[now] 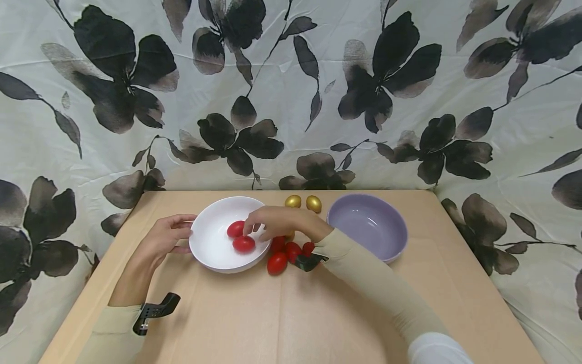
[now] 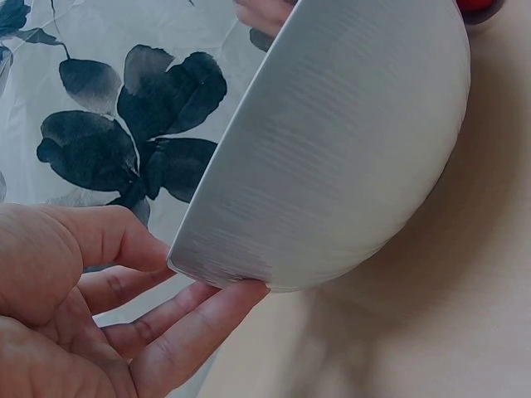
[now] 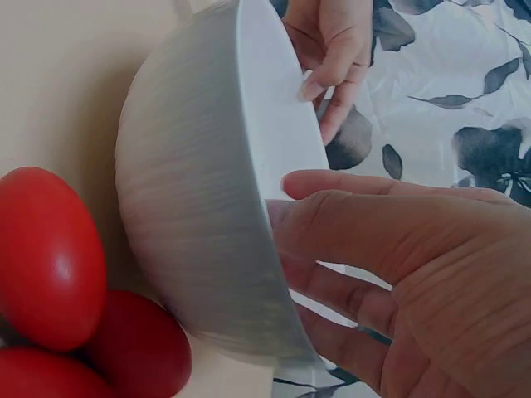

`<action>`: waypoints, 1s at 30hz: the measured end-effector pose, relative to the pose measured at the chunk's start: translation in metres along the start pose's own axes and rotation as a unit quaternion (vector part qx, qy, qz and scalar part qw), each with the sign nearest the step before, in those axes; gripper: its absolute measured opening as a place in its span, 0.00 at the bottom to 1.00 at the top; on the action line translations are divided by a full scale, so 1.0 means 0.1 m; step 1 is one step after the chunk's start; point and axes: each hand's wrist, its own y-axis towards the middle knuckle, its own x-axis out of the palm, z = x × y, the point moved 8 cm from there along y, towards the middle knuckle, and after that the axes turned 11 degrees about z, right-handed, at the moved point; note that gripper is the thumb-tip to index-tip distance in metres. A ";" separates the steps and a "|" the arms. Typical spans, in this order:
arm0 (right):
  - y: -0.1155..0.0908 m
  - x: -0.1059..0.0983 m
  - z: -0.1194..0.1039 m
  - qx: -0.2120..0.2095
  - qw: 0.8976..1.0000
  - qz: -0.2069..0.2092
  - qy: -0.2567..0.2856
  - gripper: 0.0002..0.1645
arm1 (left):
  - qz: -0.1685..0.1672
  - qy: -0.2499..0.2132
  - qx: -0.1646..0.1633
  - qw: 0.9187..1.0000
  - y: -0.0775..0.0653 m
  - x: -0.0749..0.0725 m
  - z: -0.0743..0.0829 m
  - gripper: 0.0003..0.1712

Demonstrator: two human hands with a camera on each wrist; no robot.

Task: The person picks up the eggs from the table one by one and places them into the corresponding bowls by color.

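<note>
A white bowl (image 1: 209,230) stands at the left of the table, with two red eggs (image 1: 243,244) lying inside. At its left rim, my left hand (image 1: 164,236) holds the bowl, thumb tip at the edge and fingers against the outer wall in the left wrist view. My right hand (image 1: 277,222) hovers over the bowl's right side. Its fingers are loosely bent and reach past the rim, with nothing seen between them. Several more red eggs (image 1: 277,263) cluster on the table beside the bowl, partly hidden under my right wrist.
A purple bowl (image 1: 364,225) stands to the right, behind my right forearm. Two gold eggs (image 1: 313,203) sit near the table's back edge, between the bowls. Another gold egg is mostly covered by my right hand. A floral cloth (image 1: 291,96) hangs behind the wooden table (image 1: 236,318).
</note>
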 end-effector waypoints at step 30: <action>-0.73 -0.22 0.08 -0.037 0.995 0.065 0.067 0.19 | -0.002 -0.004 0.007 1.000 0.00 0.00 0.00 0.30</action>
